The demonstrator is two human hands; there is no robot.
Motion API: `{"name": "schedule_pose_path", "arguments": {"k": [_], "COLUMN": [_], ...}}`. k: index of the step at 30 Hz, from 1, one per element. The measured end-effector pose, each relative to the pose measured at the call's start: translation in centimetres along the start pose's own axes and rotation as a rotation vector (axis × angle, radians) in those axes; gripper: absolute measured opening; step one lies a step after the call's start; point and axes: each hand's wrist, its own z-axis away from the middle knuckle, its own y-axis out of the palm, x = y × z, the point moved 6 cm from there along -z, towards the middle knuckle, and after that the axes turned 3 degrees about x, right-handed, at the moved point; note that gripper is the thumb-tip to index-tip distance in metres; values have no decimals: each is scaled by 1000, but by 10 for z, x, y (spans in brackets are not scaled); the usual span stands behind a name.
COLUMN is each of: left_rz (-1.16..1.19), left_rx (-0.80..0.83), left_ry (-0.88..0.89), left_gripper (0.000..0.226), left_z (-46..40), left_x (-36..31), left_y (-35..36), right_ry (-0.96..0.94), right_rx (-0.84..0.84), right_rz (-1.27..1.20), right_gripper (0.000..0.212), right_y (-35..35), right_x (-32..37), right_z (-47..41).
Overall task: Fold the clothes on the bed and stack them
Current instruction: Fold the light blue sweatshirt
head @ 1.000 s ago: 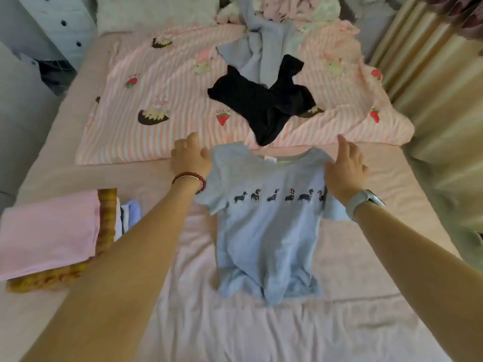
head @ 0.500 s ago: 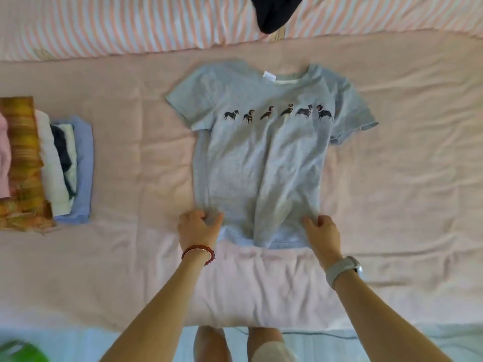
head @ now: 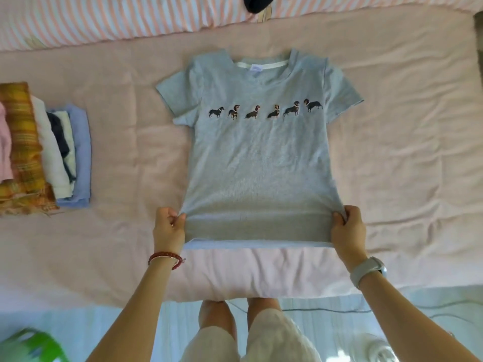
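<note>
While neck label (head: pixel 255 68) unreadable, hands pinch t-shirt (head: pixel 258 158) hem.

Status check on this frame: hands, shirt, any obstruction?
Left hand and right hand pinch hem corners of grey T-shirt. Shirt spread flat, unfolded. Folded stack off left, nothing obstructing.

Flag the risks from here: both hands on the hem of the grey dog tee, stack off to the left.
1. The grey dog T-shirt is pinched only at its hem corners by the left hand and right hand; uneven tension could skew it and make the fold crooked.
2. Its hem lies close to the bed edge, so a further pull toward the person could slide it off.
3. The stack of folded clothes already fans sideways; another layer may topple it.
</note>
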Motion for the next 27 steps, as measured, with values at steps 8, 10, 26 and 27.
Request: {"name": "schedule_pose_path", "arguments": {"k": [8, 10, 26, 27], "left_rz": [-449, -664, -991, -996], "left_rx": [154, 102, 218, 261], "left_ry": [-22, 250, 862, 909], "left_gripper": [59, 72, 50, 44], "left_z": [21, 32, 52, 50], "left_x": [46, 23, 26, 20], "left_y": [24, 33, 75, 77], "right_ry": [94, -97, -1111, -1131], "right_rx": [104, -18, 168, 190], "right_rz": [251, 430, 951, 949], "right_gripper": [41, 55, 48, 42], "right_y": [19, 16, 55, 56], "right_x": [-58, -38, -51, -48], "right_z": [11, 11, 38, 38]}}
